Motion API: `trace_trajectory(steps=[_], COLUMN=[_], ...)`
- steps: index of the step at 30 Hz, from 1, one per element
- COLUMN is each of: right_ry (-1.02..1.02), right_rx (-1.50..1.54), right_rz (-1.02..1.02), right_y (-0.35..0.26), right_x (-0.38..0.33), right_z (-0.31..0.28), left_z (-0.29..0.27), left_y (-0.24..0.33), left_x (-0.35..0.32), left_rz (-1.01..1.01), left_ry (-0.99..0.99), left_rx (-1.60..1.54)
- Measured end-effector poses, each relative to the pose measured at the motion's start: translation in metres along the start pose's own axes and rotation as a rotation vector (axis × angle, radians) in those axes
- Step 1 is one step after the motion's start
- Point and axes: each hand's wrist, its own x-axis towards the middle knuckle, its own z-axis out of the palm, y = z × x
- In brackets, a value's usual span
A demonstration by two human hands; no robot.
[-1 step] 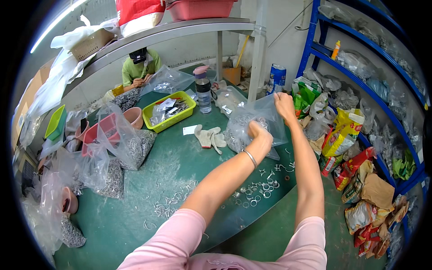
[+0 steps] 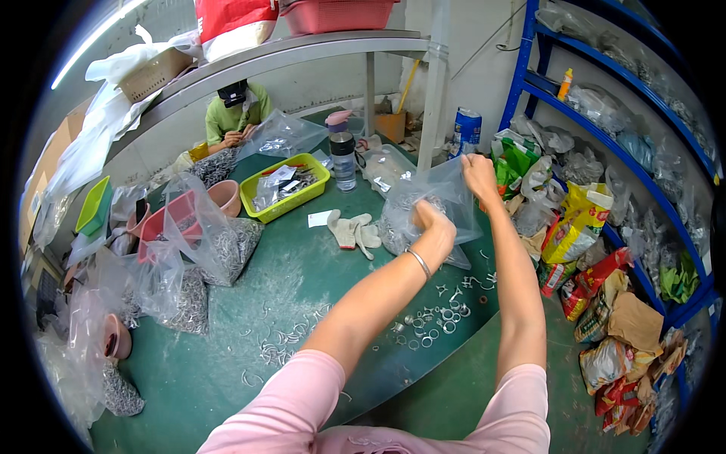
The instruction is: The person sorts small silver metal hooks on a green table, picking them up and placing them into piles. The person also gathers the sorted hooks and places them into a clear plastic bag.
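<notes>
Head view, left to right: clear bags of metal parts [image 2: 227, 253] slump along the green table [image 2: 302, 287], then a yellow tray [image 2: 291, 189], a pair of white gloves [image 2: 355, 231] and loose metal rings [image 2: 435, 321] scattered near the table's edge. Both hands hold a clear plastic bag [image 2: 427, 208] upright on the table, past the rings. The left hand [image 2: 437, 225] is closed on its near rim; the right hand [image 2: 480, 174] pinches the far top edge, lifted higher. The step in hand looks like spreading the bag's mouth. A next move would call for keeping both grips firm so the parts inside stay put.
</notes>
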Motion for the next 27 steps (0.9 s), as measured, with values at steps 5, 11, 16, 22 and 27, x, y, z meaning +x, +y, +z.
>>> trace_trajectory(steps=[5, 11, 16, 22, 27], right_ry=[-0.011, -0.017, 0.376, -0.314, -0.613], right_rx=[0.086, 0.243, -0.219, 0.270, 0.098], right_rz=[0.144, -0.011, -0.062, -0.422, -0.395], right_y=[0.016, 0.062, 0.014, -0.150, -0.183], right_x=[0.022, 0.024, -0.042, -0.238, -0.312], right_z=[0.014, 0.005, -0.001, 0.021, 0.087], left_z=[0.020, 0.036, -0.019, -0.187, -0.373], left_y=[0.018, 0.059, 0.156, 0.321, 0.361], left_x=[0.053, 0.035, -0.027, -0.070, -0.028], left_rz=[0.214, 0.001, -0.122, 0.377, 0.934], left_ry=[-0.011, -0.388, -0.939, -1.004, -0.422], left_rx=[0.249, 0.675, 0.853, 1.249, 1.794])
